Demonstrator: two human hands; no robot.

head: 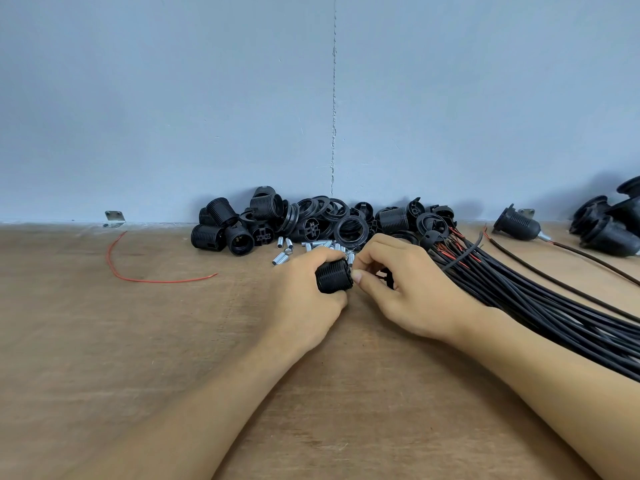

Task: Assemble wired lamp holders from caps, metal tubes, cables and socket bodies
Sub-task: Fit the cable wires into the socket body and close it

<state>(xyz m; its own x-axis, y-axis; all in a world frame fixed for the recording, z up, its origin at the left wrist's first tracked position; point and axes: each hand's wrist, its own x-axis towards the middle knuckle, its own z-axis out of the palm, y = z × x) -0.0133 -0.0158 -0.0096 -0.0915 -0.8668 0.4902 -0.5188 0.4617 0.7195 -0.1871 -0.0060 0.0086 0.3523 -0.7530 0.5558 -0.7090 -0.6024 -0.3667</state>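
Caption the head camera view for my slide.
Left hand grips a threaded socket body while right hand works at its end, beside black cables.

Your bare forearms reach forward and converge. Your left hand point(304, 296) grips a socket point(334, 280), fingers wrapped round it. Your right hand point(408, 289), fingers curled, pinches its end.

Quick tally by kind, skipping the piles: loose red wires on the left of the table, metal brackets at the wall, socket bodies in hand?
Thin loose red wire: 1
Small metal wall brackets: 2 (left, right)
Black threaded plastic socket body, gripped by the left hand: 1
Total: 4
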